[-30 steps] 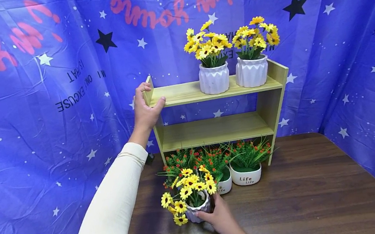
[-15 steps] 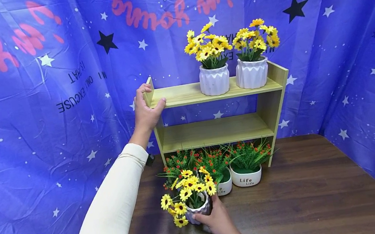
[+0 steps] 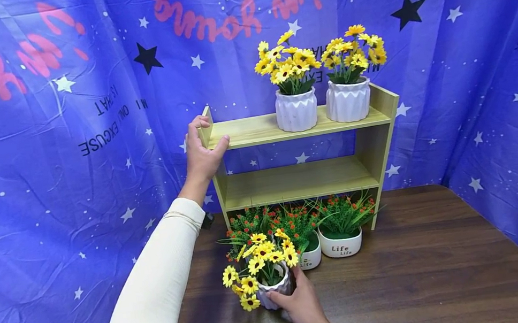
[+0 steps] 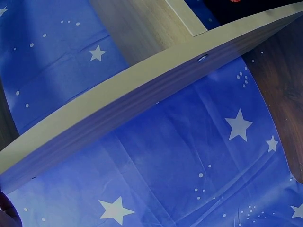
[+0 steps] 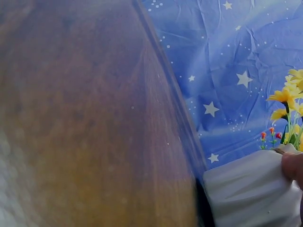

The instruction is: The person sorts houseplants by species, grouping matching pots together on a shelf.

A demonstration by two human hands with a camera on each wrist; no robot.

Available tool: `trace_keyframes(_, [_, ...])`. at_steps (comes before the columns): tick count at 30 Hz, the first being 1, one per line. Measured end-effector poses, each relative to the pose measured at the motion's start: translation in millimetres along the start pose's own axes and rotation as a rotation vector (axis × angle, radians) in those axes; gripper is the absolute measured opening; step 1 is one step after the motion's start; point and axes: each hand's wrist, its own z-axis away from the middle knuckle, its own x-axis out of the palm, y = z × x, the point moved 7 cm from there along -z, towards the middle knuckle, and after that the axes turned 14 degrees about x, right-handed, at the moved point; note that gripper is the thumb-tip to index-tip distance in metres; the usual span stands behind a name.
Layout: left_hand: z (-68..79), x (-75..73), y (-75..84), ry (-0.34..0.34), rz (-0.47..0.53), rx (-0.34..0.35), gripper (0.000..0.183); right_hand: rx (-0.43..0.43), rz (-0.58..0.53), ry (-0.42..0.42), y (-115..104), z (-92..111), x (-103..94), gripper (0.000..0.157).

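In the head view my left hand (image 3: 202,157) grips the upper left corner of a light wooden shelf (image 3: 297,181), fingers at its side panel and thumb at the top board's front edge. The left wrist view shows that side panel (image 4: 118,90), with only a dark sliver of hand in the corner. My right hand (image 3: 305,306) holds a white ribbed flowerpot (image 3: 281,288) of yellow artificial flowers (image 3: 262,252) low in front of the shelf. Whether its base touches the table is unclear. In the right wrist view, my thumb (image 5: 294,169) presses on the pot (image 5: 251,194).
Two matching flowerpots (image 3: 296,111) stand on the top board's right half. Under the shelf, white oval planters (image 3: 341,245) with red-flowered greenery (image 3: 296,224) stand on the dark wooden table (image 3: 423,270); the held flowers partly hide those on the left. A blue star-printed curtain (image 3: 76,216) surrounds the table.
Both hands keep nearly the same places, the left on the shelf and the right around the flowerpot. The view shifts very slightly.
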Motion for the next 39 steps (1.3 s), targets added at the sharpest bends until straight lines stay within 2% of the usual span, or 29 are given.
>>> trace_keyframes(3, [-0.3,-0.4,5.5,0.004,0.007,0.003,0.047,0.010,0.003,0.013,-1.5,0.2,-1.1,0.078])
trace_keyframes(9, [-0.4,-5.7,46.1,-0.001,0.026,-0.005,0.043,0.010,-0.008,0.043,-7.5,2.8,-4.8,0.075])
trace_keyframes(13, [-1.0,-7.7,51.7,-0.002,0.025,0.000,0.042,0.019,-0.072,0.040,-15.8,4.8,-7.8,0.079])
trace_keyframes(16, [-2.5,-7.8,48.9,-0.009,0.018,-0.007,0.042,0.010,-0.129,0.026,-24.1,5.9,-10.2,0.077])
trace_keyframes(23, [-2.8,-3.5,6.4,-0.003,0.008,-0.013,0.046,-0.029,-0.200,0.057,-43.8,8.3,-21.7,0.072])
trace_keyframes(25, [-2.3,-3.6,0.4,-0.004,0.003,-0.012,0.046,-0.041,-0.219,0.073,-50.0,9.3,-26.2,0.072])
trace_keyframes(34, [0.7,-3.9,-0.3,-0.018,-0.015,0.005,0.045,-0.071,-0.322,0.077,-78.4,7.1,-47.5,0.073])
trace_keyframes(39, [0.5,-1.7,1.1,-0.025,-0.015,0.015,0.046,-0.092,-0.315,0.070,-98.5,2.2,-60.9,0.072])
